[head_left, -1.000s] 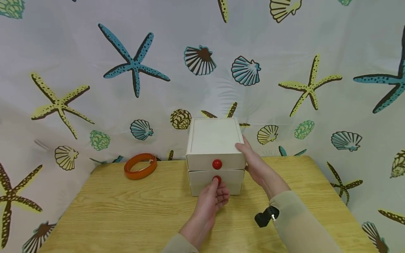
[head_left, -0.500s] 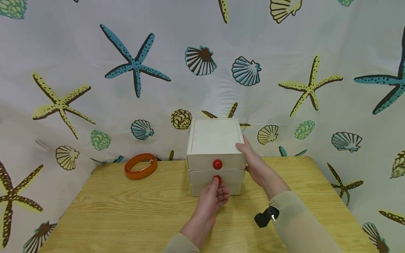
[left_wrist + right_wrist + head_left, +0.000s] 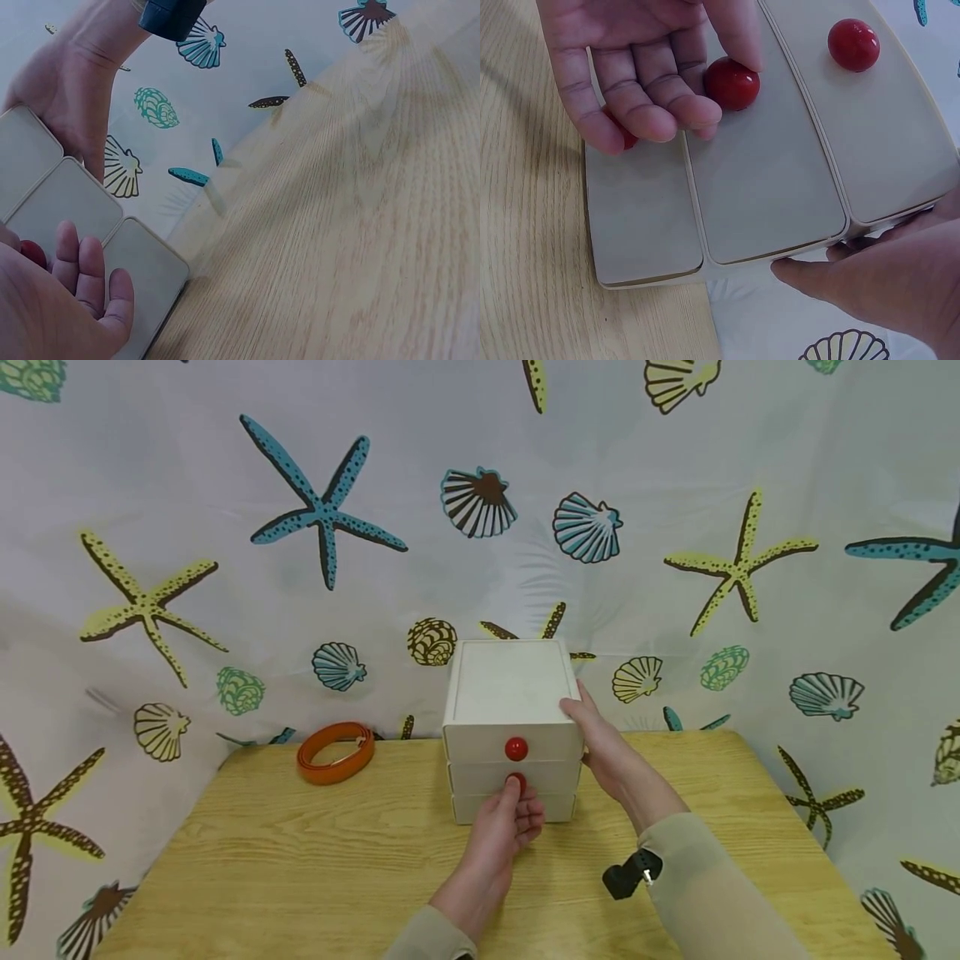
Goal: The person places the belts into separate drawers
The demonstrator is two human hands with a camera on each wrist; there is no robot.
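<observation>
A white desktop chest [image 3: 512, 681] with three stacked drawers stands on the table, each front bearing a round red knob. At the middle drawer [image 3: 765, 165], my left hand [image 3: 495, 835] pinches the knob [image 3: 732, 84] with its thumb; the other fingers are loosely curled beneath. The top knob [image 3: 516, 748] is uncovered, while left fingers mostly hide the bottom knob [image 3: 628, 136]. My right hand [image 3: 603, 743] grips the chest's right side, thumb over the top edge and fingers along the side. In the right wrist view, all three drawer fronts look about level with the frame.
An orange coiled belt [image 3: 337, 772] lies on the wooden table [image 3: 300, 860], left of the chest. Behind hangs a pale cloth [image 3: 420, 577] printed with starfish and shells. A black wrist device [image 3: 633, 873] hangs at the right sleeve.
The middle drawer has slid slightly inward with my left hand on its knob, and the seam above the bottom drawer now shows clearly. My right hand has kept its place.
</observation>
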